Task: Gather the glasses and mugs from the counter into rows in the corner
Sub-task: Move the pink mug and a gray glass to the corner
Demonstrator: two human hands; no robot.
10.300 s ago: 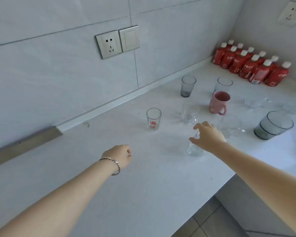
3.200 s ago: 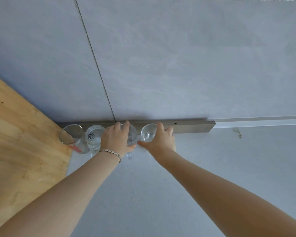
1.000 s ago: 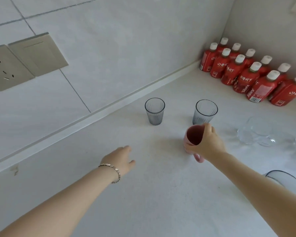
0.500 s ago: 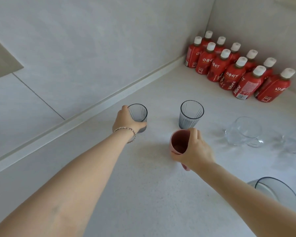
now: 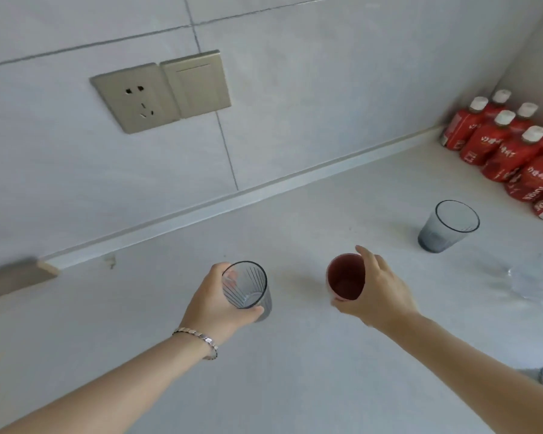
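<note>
Mid-gather: left hand (image 5: 212, 305) wrapped round ribbed grey glass (image 5: 246, 288), right hand (image 5: 378, 294) round pink mug (image 5: 345, 277); beyond the right grip, 1 grey tumbler (image 5: 449, 227) left uncollected.

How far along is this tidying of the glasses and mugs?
Midway, it seems. The corner rows are out of view, so what is done cannot be judged. In hand: the left hand grips a ribbed grey glass and the right hand a pink mug. Left: another grey glass on the counter, plus blurred clear glassware at the right edge.
</note>
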